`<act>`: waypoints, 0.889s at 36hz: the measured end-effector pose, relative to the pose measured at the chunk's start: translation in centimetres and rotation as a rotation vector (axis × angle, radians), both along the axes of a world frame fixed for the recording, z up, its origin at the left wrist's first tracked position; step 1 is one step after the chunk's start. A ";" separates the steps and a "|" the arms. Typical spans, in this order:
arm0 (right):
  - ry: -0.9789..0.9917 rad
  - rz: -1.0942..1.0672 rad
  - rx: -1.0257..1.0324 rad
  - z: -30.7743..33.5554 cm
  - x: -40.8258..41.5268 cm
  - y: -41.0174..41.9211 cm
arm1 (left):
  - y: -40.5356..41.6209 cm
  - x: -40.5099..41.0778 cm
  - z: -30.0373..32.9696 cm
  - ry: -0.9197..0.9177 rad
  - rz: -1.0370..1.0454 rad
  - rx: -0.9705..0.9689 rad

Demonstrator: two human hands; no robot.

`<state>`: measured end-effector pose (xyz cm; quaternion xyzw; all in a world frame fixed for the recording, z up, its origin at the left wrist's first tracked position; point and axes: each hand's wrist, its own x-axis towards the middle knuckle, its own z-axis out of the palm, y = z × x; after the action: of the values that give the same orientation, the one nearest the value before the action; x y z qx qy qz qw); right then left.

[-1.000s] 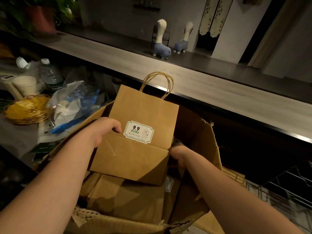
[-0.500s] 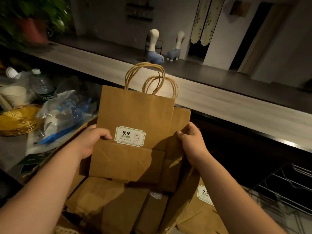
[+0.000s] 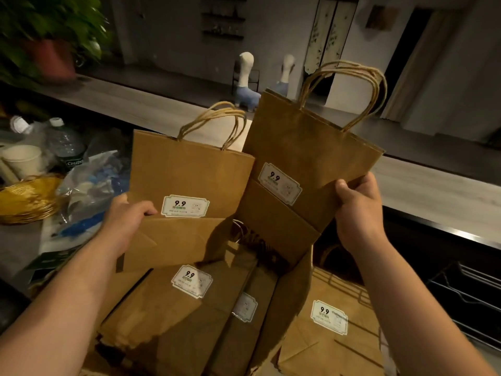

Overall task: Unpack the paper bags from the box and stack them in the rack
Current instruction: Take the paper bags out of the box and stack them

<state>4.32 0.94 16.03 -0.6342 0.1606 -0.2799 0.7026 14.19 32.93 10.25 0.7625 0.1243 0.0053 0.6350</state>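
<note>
Wire rack (image 3: 471, 299) unobstructed at right (left counter cluttered)

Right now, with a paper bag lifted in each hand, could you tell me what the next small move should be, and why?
Probably carry the bag in the right hand down to the right, onto the flat bag lying by the wire rack. Both lifted bags are clear of the cardboard box, and the left hand grips its own bag, so the right can go first.
</note>
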 end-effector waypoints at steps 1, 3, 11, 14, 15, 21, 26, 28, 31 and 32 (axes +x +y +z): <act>-0.002 -0.003 -0.007 0.0 -0.1 0.1 | -0.1 -0.1 0.2 -0.040 0.011 0.012; 0.001 -0.020 -0.005 -0.2 -0.2 0.2 | 0.1 -0.3 0.8 -0.125 0.056 0.021; 0.024 0.088 -0.042 -0.7 -0.8 1.7 | 1.2 -0.9 2.9 -0.254 0.167 0.072; 0.042 0.173 -0.117 -0.4 -1.2 2.5 | -0.2 -2.1 2.4 -0.259 0.070 0.095; 0.042 0.207 -0.124 -0.3 -1.2 2.7 | -0.6 -2.6 2.3 -0.248 0.036 0.097; 0.126 0.239 -0.190 -0.3 0.2 4.7 | -1.2 -3.5 1.7 -0.144 -0.128 -0.130; 0.192 0.017 -0.238 -2.4 2.7 6.3 | -1.3 -4.0 1.1 -0.126 -0.280 -0.273; 0.253 -0.061 -0.322 -3.4 3.6 6.6 | -1.5 -4.2 0.6 -0.119 -0.329 -0.238; 0.336 -0.069 -0.318 -4.8 4.5 6.9 | -2.0 -4.5 0.1 -0.109 -0.319 -0.232; 0.357 -0.049 -0.279 -5.1 4.6 6.9 | -2.2 -4.4 -0.1 -0.106 -0.303 -0.232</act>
<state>8.92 7.87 10.92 -0.7608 0.2574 -0.1994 0.5614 9.76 30.74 10.12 0.6928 -0.0258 -0.0644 0.7178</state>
